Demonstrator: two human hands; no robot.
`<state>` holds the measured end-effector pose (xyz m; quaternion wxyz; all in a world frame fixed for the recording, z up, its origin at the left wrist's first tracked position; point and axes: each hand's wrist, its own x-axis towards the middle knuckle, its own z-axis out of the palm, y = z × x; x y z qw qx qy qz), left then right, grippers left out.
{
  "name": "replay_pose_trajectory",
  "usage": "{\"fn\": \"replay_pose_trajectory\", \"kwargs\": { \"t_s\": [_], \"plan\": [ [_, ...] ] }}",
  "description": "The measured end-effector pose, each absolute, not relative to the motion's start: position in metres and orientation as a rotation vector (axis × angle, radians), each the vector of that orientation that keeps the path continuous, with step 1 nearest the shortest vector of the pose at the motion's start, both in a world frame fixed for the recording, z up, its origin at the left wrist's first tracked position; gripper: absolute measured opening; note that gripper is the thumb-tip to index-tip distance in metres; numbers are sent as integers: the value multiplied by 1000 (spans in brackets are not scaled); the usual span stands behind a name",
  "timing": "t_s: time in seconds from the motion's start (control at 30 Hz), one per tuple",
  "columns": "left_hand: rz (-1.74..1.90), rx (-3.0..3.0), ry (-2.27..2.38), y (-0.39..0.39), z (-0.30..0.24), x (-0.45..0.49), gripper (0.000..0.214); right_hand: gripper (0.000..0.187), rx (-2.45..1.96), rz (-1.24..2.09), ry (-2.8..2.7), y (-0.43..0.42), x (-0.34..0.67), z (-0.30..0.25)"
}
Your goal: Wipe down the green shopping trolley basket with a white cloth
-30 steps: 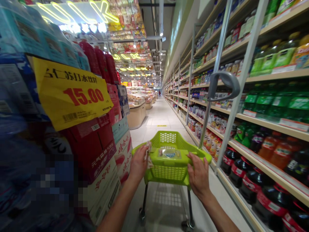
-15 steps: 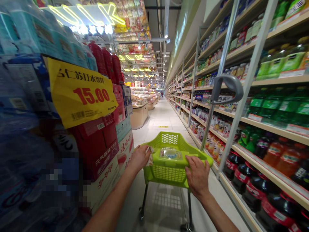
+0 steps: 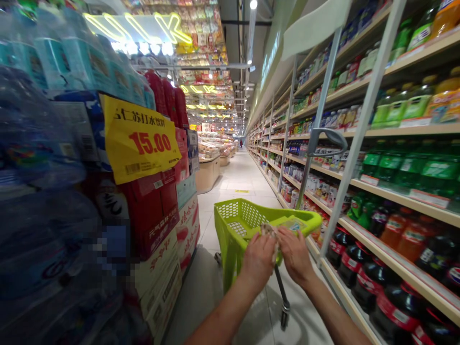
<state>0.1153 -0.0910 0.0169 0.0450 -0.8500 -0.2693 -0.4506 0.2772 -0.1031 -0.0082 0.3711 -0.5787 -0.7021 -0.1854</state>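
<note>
A lime-green shopping cart (image 3: 230, 249) stands before me, turned at an angle, its basket pointing to the left. My left hand (image 3: 258, 258) is closed on a small crumpled pale cloth (image 3: 269, 231) with brownish marks, at the near side of the cart's handle. Close beside it, my right hand (image 3: 295, 256) has its fingers pressed together against the same cloth, in front of the handle panel with a clear label (image 3: 293, 224). The fingertips of both hands are partly hidden.
Stacked drink packs (image 3: 158, 206) with a yellow price sign (image 3: 142, 139) rise close on the left. Bottle shelves (image 3: 402, 187) line the right, with a metal pole and grey loop handle (image 3: 328, 139) in front. A tiled aisle (image 3: 235, 170) runs ahead past wooden display bins (image 3: 208, 175).
The cart has swung round, its basket now to the left. My left hand has moved right with the cloth, and my right hand has come against it.
</note>
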Motion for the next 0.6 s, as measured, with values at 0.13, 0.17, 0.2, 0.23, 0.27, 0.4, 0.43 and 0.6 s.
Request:
{"fn": "replay_pose_trajectory", "kwargs": {
  "t_s": [0.13,0.17,0.2,0.23,0.27,0.4,0.43,0.6],
  "plan": [
    [-1551,-2609,-807,-86,5,96,27,41,-1481,-412,-1712,-118,263,-7],
    [-1619,-2572,-887,-81,0,90,26,41,-1492,-402,-1696,-120,265,-8],
    [-1690,-2524,-981,-77,-5,86,25,41,-1506,-392,-1679,-122,267,-9],
    [-1754,-2481,-1057,-74,-9,85,24,41,-1518,-383,-1654,-123,269,-10],
    [-1800,-2460,-1087,-74,-12,87,24,41,-1528,-378,-1617,-124,272,-11],
    [-1736,-2630,-705,-87,-16,118,29,46,-1537,-379,-1504,-126,284,-16],
    [-1699,-2668,-611,-89,-16,125,31,47,-1545,-379,-1508,-126,289,-17],
    [-1759,-2631,-799,-64,-37,117,31,46,-1640,-439,-1461,-139,301,-14]
  ]
}}
